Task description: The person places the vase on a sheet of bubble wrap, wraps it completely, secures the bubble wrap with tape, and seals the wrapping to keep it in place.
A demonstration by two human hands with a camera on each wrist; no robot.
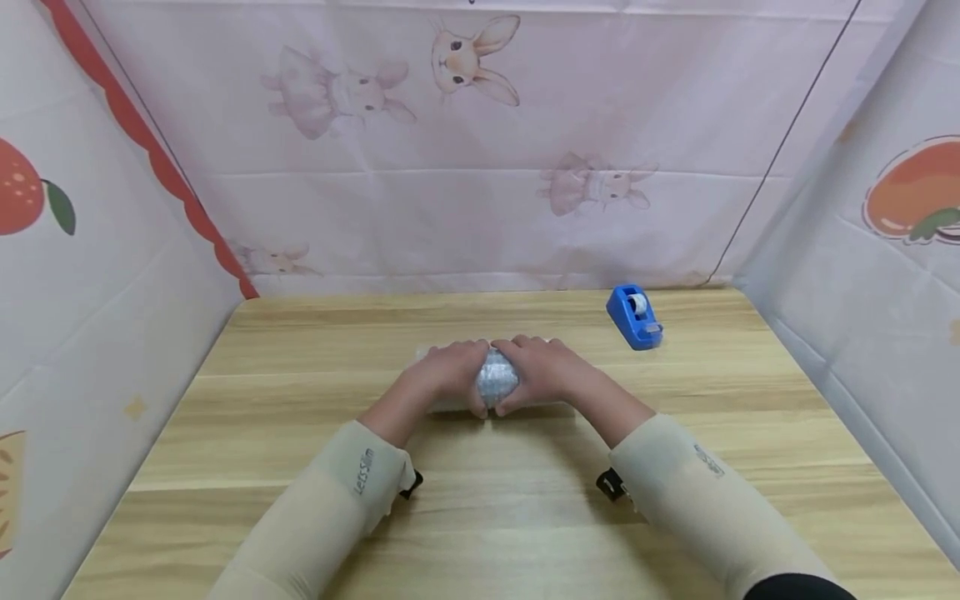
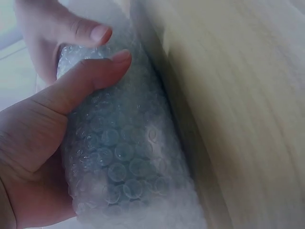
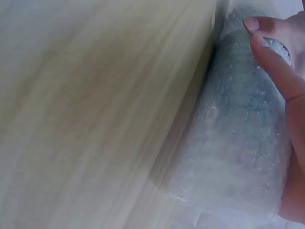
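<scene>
Bubble-wrapped roll lies across the worktop, apparently at the wrapping stage; the next move likely calls for pressing the layers snug. A bare left hand and right hand grip its middle, fingers curled round, thumbs almost meeting. A blue tape dispenser stands farther back, to the right.

We've got bubble wrap that's see-through silvery grey, dotted all over with round bubbles. Our table is light yellowish tan with streaky wood grain, and we're seeing a bright blue tape dispenser with a whitish roll. Sleeves are cream with dark lettering. Back wall's pale pink with a bunny print, side walls whitish with orangey fruit, plus red scalloped trim.
</scene>
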